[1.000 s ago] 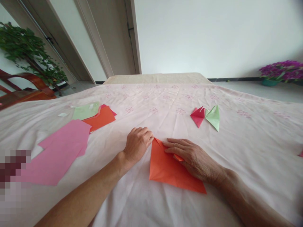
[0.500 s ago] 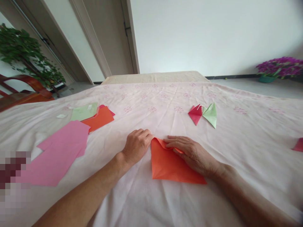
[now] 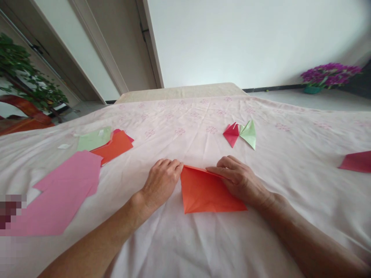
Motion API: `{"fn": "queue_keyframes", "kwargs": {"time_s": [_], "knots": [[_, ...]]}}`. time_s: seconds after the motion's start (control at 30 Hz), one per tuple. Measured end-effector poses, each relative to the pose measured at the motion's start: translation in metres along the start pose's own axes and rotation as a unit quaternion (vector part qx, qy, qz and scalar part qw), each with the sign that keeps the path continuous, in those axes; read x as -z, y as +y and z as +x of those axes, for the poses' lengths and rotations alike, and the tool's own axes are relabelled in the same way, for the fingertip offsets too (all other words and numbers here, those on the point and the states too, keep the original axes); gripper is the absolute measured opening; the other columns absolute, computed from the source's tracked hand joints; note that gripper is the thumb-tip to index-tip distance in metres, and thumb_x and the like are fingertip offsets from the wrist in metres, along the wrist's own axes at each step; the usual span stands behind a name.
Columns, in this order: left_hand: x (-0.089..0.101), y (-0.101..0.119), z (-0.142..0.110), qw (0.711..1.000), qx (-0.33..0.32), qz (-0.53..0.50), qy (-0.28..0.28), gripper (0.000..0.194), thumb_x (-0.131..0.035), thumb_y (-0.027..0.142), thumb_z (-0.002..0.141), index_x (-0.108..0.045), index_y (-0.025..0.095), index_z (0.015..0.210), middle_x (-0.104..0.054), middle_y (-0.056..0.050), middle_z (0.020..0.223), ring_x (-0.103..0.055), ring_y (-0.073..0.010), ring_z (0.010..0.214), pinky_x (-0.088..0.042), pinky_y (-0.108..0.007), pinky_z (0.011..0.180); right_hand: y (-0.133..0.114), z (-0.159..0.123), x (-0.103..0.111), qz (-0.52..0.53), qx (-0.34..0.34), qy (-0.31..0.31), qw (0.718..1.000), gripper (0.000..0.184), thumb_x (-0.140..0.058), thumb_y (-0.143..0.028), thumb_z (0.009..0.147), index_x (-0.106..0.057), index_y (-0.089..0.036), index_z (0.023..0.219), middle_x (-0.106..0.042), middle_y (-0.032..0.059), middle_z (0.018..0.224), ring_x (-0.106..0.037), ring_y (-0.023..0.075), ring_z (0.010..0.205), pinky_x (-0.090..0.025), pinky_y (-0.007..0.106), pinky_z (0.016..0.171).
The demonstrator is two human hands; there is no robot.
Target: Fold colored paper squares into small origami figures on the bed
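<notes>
A creased sheet of orange paper [image 3: 208, 193] lies in front of me, its far edge folded over. My left hand [image 3: 164, 175] is closed, pinching the paper's far left corner between thumb and fingers. On the other side my right hand [image 3: 237, 175] presses along the fold near the far right, its index finger reaching over the edge and the other fingers curled. Part of the paper's right side is hidden under that hand. Beyond it rest a folded red paper piece [image 3: 231, 134] and a folded light green paper piece [image 3: 249, 133], touching each other.
Pink paper sheets [image 3: 65, 185] lie to the left, with orange paper [image 3: 116, 147] and light green paper [image 3: 94, 139] behind them. A dark pink paper [image 3: 356, 161] sits at the far right. The pale flowered cloth [image 3: 179, 239] is wrinkled.
The far edge, curved and loose before, now lies as a straighter fold. My right hand's fingers went from stretched flat to curled along it. The whole view has shifted slightly.
</notes>
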State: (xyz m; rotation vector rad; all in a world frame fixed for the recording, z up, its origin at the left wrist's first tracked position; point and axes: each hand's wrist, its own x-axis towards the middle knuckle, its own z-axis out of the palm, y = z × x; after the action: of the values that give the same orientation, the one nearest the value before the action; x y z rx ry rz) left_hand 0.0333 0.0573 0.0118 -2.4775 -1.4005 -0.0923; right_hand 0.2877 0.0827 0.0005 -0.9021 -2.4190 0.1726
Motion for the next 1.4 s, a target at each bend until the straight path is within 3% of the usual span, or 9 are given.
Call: {"fn": "queue_keyframes", "kwargs": {"time_s": [0.3,0.53,0.87,1.1,1.23,1.3,1.33,1.4], "knots": [[0.002,-0.001,-0.001,0.999,0.012,-0.043,0.004,0.028,-0.052,0.011,0.087,-0.062,0.018,0.113,-0.065,-0.006,0.097,-0.059,-0.0223,0.091,-0.048,-0.037,0.079,0.000,-0.004,0.001,-0.076,-0.009,-0.069,0.995,0.046,-0.044,-0.002,0.087,-0.068,-0.030,0.114,-0.055,0.0053,0.087,-0.047,0.0176,0.076,-0.040,0.029,0.066],[-0.001,0.002,0.001,0.998,0.026,-0.057,0.030,0.023,-0.050,0.024,0.092,-0.064,0.018,0.110,-0.066,-0.007,0.095,-0.060,-0.0222,0.091,-0.049,-0.038,0.080,0.000,-0.006,0.001,-0.070,-0.034,-0.073,0.994,0.040,-0.047,-0.005,0.090,-0.068,-0.030,0.114,-0.054,0.0044,0.087,-0.046,0.0171,0.078,-0.038,0.028,0.069],[-0.005,-0.001,-0.001,0.999,0.009,-0.023,0.026,0.023,-0.051,0.015,0.092,-0.063,0.019,0.111,-0.067,-0.005,0.095,-0.061,-0.0215,0.088,-0.049,-0.036,0.075,-0.006,-0.004,0.006,-0.082,-0.037,-0.094,0.991,0.029,-0.050,-0.009,0.091,-0.069,-0.027,0.102,-0.054,0.0040,0.087,-0.046,0.0166,0.077,-0.038,0.027,0.067],[-0.005,-0.008,-0.004,0.998,-0.013,-0.052,0.019,0.036,-0.054,0.009,0.087,-0.059,0.021,0.120,-0.065,-0.005,0.103,-0.059,-0.0215,0.096,-0.049,-0.035,0.082,0.003,-0.011,-0.002,-0.020,-0.093,-0.025,0.995,0.043,-0.046,-0.002,0.085,-0.067,-0.027,0.112,-0.060,0.0050,0.092,-0.054,0.0183,0.088,-0.046,0.029,0.076],[-0.005,-0.008,-0.004,0.999,-0.007,-0.046,0.012,0.034,-0.052,0.009,0.087,-0.060,0.019,0.118,-0.064,-0.006,0.102,-0.059,-0.0229,0.095,-0.050,-0.037,0.082,-0.005,-0.011,0.007,-0.018,-0.174,0.113,0.978,0.038,-0.050,-0.012,0.084,-0.059,-0.021,0.121,-0.062,0.0070,0.099,-0.058,0.0210,0.091,-0.049,0.035,0.079],[-0.005,-0.007,-0.004,0.999,0.000,-0.047,0.010,0.034,-0.051,0.008,0.086,-0.060,0.019,0.117,-0.064,-0.006,0.102,-0.059,-0.0234,0.096,-0.050,-0.038,0.082,-0.020,-0.012,0.020,-0.004,-0.165,0.172,0.971,0.035,-0.048,-0.009,0.081,-0.060,-0.020,0.112,-0.063,0.0065,0.096,-0.059,0.0198,0.086,-0.050,0.035,0.076],[-0.004,-0.006,-0.003,0.999,0.003,-0.051,0.010,0.034,-0.051,0.008,0.086,-0.060,0.018,0.117,-0.064,-0.006,0.102,-0.059,-0.0235,0.096,-0.050,-0.038,0.082,-0.030,-0.013,0.027,0.015,-0.139,0.176,0.975,0.033,-0.047,-0.008,0.079,-0.061,-0.020,0.107,-0.063,0.0063,0.094,-0.059,0.0198,0.085,-0.050,0.034,0.075],[-0.004,-0.006,-0.003,0.998,0.006,-0.063,0.012,0.034,-0.051,0.008,0.085,-0.060,0.018,0.117,-0.064,-0.006,0.102,-0.058,-0.0235,0.096,-0.050,-0.038,0.083,-0.052,-0.016,0.037,0.064,-0.078,0.082,0.991,0.035,-0.049,-0.008,0.076,-0.061,-0.022,0.106,-0.064,0.0059,0.095,-0.059,0.0202,0.087,-0.050,0.035,0.076]]}}
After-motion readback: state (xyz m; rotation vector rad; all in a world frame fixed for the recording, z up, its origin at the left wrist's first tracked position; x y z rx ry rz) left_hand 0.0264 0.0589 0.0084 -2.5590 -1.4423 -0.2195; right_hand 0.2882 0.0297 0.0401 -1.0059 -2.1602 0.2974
